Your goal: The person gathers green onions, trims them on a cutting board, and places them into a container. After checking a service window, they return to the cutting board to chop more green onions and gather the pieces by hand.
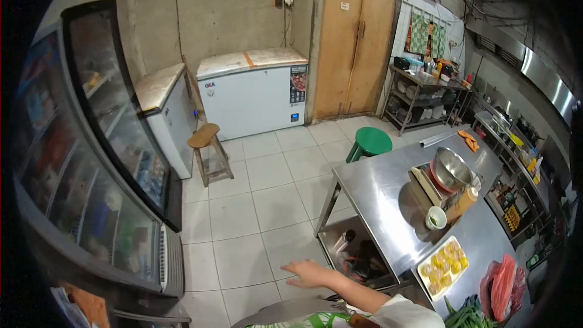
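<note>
My right hand (311, 274) reaches leftward in front of my body, over the tiled floor, with its fingers stretched out and nothing in them. My left hand is out of view. Nearest to the right hand is the steel worktable (376, 206), whose lower shelf holds a bottle (344, 240) and dark items I cannot make out. On the tabletop lie a white tray of yellow pieces (443, 267), a small pale bowl with something green (435, 218), a squeeze bottle (463, 203) and a metal mixing bowl (452, 169) on what looks like a scale.
Glass-door fridges (91, 176) line the left side. A white chest freezer (252, 103) stands by the back wall, with a wooden stool (205, 136) before it. A green stool (372, 141) is beside the table. Leafy greens (470, 314) and a red plastic bag (503, 285) lie at the lower right.
</note>
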Tool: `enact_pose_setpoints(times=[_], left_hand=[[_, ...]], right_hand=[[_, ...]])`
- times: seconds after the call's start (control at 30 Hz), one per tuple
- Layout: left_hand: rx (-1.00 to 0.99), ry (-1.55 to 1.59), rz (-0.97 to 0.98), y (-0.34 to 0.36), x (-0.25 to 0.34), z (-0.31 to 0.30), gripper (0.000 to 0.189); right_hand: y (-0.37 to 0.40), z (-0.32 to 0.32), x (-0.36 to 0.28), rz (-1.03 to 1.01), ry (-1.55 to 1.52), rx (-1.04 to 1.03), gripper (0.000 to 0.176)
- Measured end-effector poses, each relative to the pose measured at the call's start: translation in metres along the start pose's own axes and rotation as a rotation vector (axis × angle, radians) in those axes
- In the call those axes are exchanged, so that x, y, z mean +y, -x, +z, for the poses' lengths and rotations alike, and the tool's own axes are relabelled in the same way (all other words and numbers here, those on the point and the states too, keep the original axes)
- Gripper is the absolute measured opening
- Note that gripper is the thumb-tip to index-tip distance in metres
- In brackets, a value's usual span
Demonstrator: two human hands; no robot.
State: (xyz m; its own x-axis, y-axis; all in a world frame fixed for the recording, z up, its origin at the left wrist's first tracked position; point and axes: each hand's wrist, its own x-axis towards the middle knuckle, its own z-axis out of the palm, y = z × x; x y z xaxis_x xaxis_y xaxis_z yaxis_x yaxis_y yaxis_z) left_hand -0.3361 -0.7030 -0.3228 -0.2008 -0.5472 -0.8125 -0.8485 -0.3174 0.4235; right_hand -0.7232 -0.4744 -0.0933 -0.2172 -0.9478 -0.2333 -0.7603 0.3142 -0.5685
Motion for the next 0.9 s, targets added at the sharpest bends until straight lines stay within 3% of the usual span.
enact_pose_setpoints(times=[0.1,0.2,0.3,0.37,0.43,0.57,0.67,0.7,0.73,0.77,0.8,0.83,0.9], left_hand=[[-0.031,0.037,0.059,-0.031,0.077,0.008,0.035],[-0.078,0.025,0.104,-0.073,0.151,0.019,0.035],[-0.126,-0.018,0.107,-0.129,0.223,0.027,0.035],[-0.142,-0.072,0.102,-0.168,0.275,0.022,0.035],[-0.155,-0.136,0.099,-0.205,0.338,0.014,0.035],[-0.166,-0.283,0.121,-0.291,0.468,0.008,0.035],[-0.230,-0.326,0.254,-0.436,0.583,0.042,0.035],[-0.073,-0.809,0.287,-0.449,0.649,0.082,0.030],[-0.091,-1.120,0.417,-0.441,0.716,0.112,0.027],[0.115,-1.297,0.909,-0.475,0.755,0.161,0.027],[0.049,-1.379,1.158,-0.508,0.793,0.193,0.023],[0.008,-1.450,1.423,-0.491,0.850,0.224,0.019],[-0.299,-0.349,0.798,-0.351,0.930,0.289,0.011]], right_hand=[[-0.059,-0.058,0.020,0.042,0.067,-0.006,0.048],[-0.106,-0.103,0.046,-0.089,-0.036,0.087,0.049],[-0.148,-0.146,0.098,-0.103,-0.111,0.225,0.049],[-0.168,-0.159,0.157,-0.046,-0.160,0.463,0.048],[-0.175,-0.179,0.212,0.122,-0.035,0.546,0.044],[-0.162,-0.238,0.267,0.383,-0.205,0.649,0.043],[-0.152,-0.249,0.307,0.591,-0.193,0.820,0.045],[-0.153,-0.250,0.316,0.681,-0.253,0.847,0.045],[-0.152,-0.245,0.325,0.773,-0.317,0.872,0.044],[-0.155,-0.242,0.342,0.861,-0.425,0.761,0.044],[-0.158,-0.239,0.359,0.941,-0.536,0.644,0.045],[-0.162,-0.240,0.373,0.968,-0.603,0.574,0.045],[-0.171,-0.243,0.419,0.994,-0.659,0.526,0.046]])
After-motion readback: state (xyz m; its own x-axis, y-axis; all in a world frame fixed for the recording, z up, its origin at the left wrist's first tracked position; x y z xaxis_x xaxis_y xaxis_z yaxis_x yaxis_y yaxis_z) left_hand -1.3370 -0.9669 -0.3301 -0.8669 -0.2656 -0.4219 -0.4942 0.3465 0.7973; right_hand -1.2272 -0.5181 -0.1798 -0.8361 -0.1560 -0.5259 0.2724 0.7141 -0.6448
